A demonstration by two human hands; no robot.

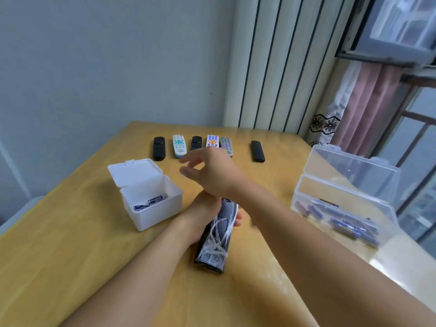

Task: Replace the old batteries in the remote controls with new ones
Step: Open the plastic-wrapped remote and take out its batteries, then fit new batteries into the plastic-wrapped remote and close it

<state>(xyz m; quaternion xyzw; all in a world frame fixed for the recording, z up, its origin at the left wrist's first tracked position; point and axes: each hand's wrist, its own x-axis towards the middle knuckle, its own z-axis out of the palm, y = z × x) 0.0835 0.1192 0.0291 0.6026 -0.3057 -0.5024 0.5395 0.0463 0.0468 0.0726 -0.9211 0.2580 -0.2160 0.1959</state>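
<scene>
We see the white box [151,204] open at left, with a few batteries [151,202] inside. Our left hand [207,215] grips a wrapped remote [215,237] above the table [70,256]. Our right hand [212,175] hovers, fingers spread and empty. The clear box [342,199] at right holds many batteries.

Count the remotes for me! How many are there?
7. Six lie in a row at the table's far edge: black, white, black, white-and-orange, grey, black. One wrapped remote is in the left hand.
</scene>
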